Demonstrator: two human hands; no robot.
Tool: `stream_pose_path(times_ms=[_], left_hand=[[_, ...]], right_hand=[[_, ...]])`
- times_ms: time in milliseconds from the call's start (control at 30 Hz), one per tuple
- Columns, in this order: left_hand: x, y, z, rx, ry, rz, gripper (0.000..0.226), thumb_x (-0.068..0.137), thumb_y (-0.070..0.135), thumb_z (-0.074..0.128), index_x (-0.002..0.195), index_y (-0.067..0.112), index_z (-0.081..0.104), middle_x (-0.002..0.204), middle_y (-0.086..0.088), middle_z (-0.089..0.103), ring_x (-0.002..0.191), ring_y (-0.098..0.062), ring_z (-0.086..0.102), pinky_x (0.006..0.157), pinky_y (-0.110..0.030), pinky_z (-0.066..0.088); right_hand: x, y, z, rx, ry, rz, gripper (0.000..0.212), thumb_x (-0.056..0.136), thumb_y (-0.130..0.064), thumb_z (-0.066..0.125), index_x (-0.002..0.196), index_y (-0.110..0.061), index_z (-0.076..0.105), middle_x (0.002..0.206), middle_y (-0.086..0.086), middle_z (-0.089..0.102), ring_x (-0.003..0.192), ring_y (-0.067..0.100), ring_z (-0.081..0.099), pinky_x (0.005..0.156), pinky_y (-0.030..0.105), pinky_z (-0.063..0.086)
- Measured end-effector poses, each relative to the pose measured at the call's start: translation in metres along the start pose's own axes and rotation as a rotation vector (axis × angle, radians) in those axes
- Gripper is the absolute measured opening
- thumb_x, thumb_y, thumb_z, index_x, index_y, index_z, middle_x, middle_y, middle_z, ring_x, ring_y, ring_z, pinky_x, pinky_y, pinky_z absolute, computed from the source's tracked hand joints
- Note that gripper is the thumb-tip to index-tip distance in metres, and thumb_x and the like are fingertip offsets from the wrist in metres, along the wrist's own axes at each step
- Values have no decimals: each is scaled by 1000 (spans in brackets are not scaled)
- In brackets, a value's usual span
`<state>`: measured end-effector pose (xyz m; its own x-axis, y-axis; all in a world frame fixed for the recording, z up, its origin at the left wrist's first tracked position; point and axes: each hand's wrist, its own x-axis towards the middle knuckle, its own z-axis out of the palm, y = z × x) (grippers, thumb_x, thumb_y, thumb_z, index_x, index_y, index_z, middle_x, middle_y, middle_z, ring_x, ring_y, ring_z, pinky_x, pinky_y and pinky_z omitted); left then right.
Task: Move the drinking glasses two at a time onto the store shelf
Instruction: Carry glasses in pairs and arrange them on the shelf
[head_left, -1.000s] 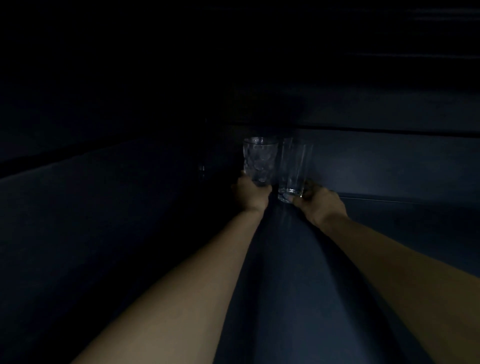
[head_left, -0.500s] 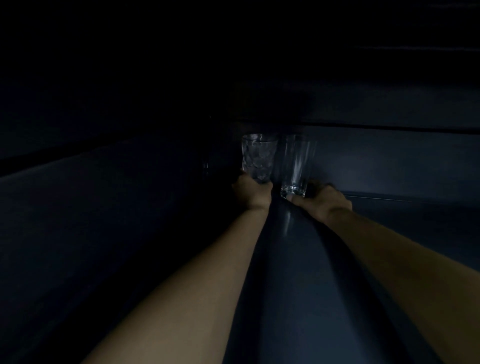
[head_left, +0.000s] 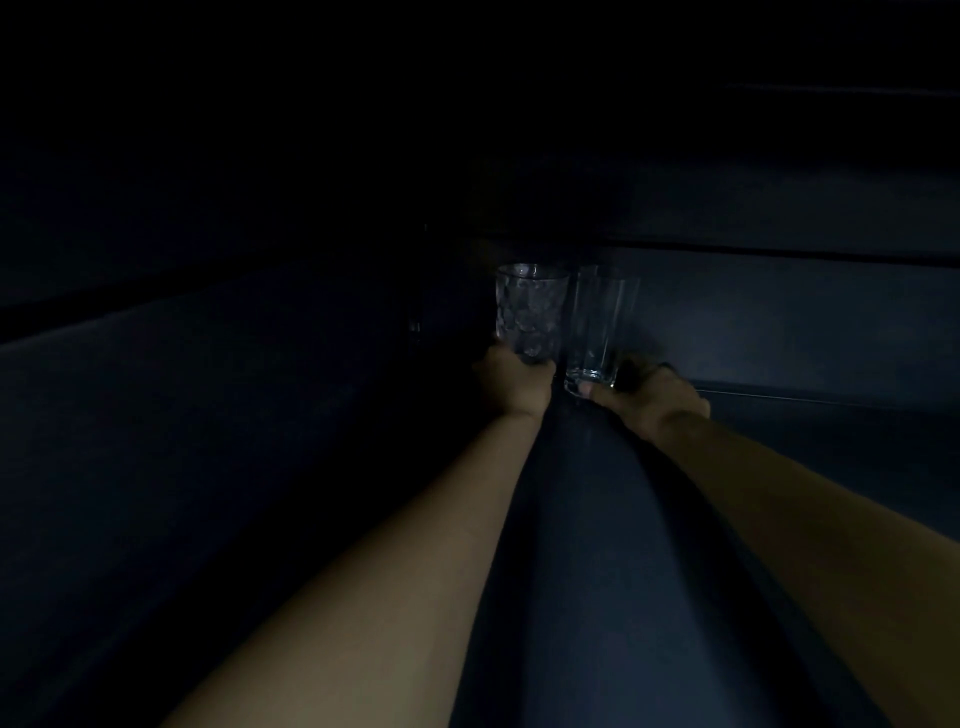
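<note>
- Two drinking glasses stand upright side by side just above the centre of the frame, deep in a very dim, dark blue shelf bay
- The dimpled tumbler (head_left: 530, 314) is on the left and the plain straight-sided tumbler (head_left: 600, 327) is just beside it on the right; whether they touch cannot be told
- Both tumblers look empty, with nothing visible through their clear walls
- The left hand (head_left: 517, 384) is wrapped around the base of the dimpled tumbler, fingers curled on it
- The right hand (head_left: 649, 400) grasps the foot of the plain tumbler, its thumb across the front of the base
- Both bare forearms stretch from the bottom of the frame up to the glasses, reaching far in
- The store shelf (head_left: 571, 545) runs as a dark board between the arms towards a back panel (head_left: 779, 322) at centre right
- Judged step: setting this pair down at the back of the shelf; the gloom hides whether the bases already rest on the board
- The next move would call for seating both bases flat, then loosening the fingers and drawing the hands straight back without nudging either glass
</note>
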<state>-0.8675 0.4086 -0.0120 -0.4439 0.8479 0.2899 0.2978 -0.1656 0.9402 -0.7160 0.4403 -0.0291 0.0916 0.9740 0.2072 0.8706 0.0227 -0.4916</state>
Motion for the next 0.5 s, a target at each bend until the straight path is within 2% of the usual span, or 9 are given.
stream_pose_path(times_ms=[200,333,500], left_hand=[[-3,3,-1,-15,-14,20,36,85,3,69,120,4,64,121,-13,67,113,-27,63,89,-31,51],[-2,2,0,-17,-18,9,34,85,3,69,118,3,65,119,-14,67,112,-29,63,93,-38,54],[-5,6,-2,33,-47,-13,36,85,6,69,119,1,60,120,-17,66,114,-32,62,93,-41,54]], right_hand=[[-3,0,0,0,14,-3,75,73,-83,53,135,-41,49,134,4,58,118,28,58,100,47,46],[-4,-1,0,-32,19,-7,71,74,-82,53,132,-41,52,134,5,57,117,28,58,100,47,46],[-13,-5,-6,10,23,9,78,74,-81,56,133,-30,56,129,5,62,118,28,58,101,44,46]])
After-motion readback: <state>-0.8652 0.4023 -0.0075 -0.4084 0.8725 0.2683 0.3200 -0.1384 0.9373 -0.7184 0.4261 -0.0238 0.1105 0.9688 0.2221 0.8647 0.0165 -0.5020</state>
